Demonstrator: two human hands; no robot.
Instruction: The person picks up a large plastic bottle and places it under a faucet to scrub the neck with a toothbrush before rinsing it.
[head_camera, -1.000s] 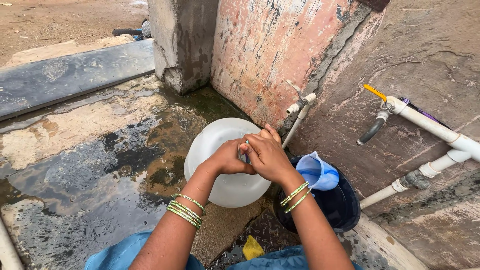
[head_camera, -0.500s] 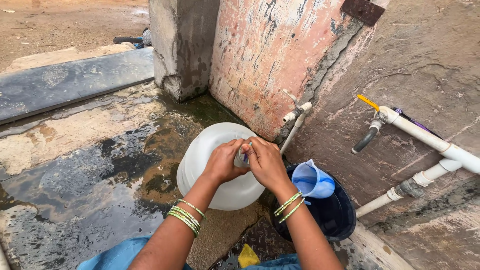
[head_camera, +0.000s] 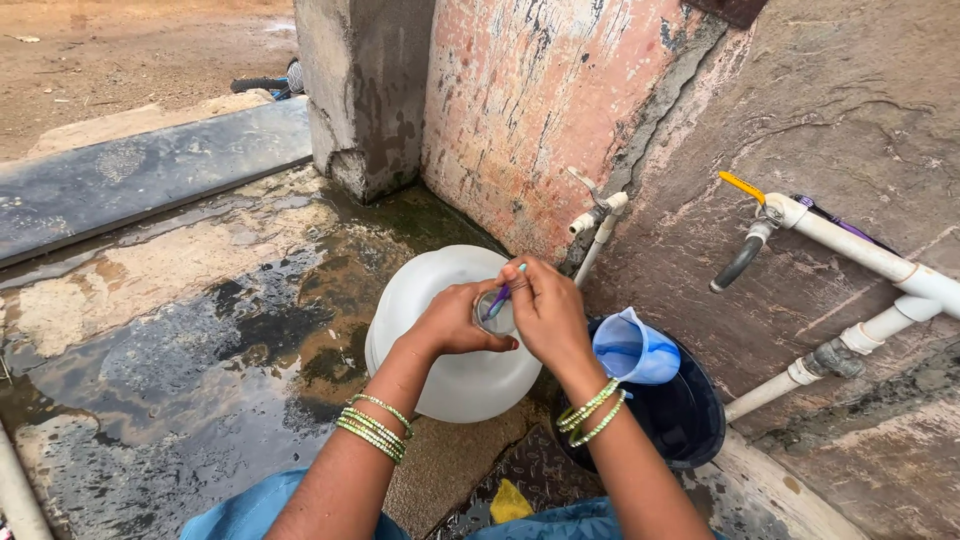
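Observation:
A big white plastic water jug (head_camera: 440, 290) stands upright on the wet stone floor. My left hand (head_camera: 450, 320) curls around its narrow mouth at the top. My right hand (head_camera: 545, 310) pinches a thin purple-and-blue stick, like a toothbrush (head_camera: 502, 292), with its end poked into the jug's mouth. Both wrists carry green bangles. To the right of my right hand a light blue plastic mug (head_camera: 632, 350) rests in a dark blue bucket (head_camera: 690, 425).
A small white tap (head_camera: 598, 215) juts from the peeling pink wall just behind the jug. White pipes and a black-spouted tap with a yellow handle (head_camera: 748, 240) run along the right wall. A dark stone slab (head_camera: 140, 175) lies at the left. A yellow scrap (head_camera: 510, 502) lies near my knees.
My hands have stayed on the jug's mouth while the view moved closer. The right hand has shifted, and the stick between its fingers shows now, reaching into the opening.

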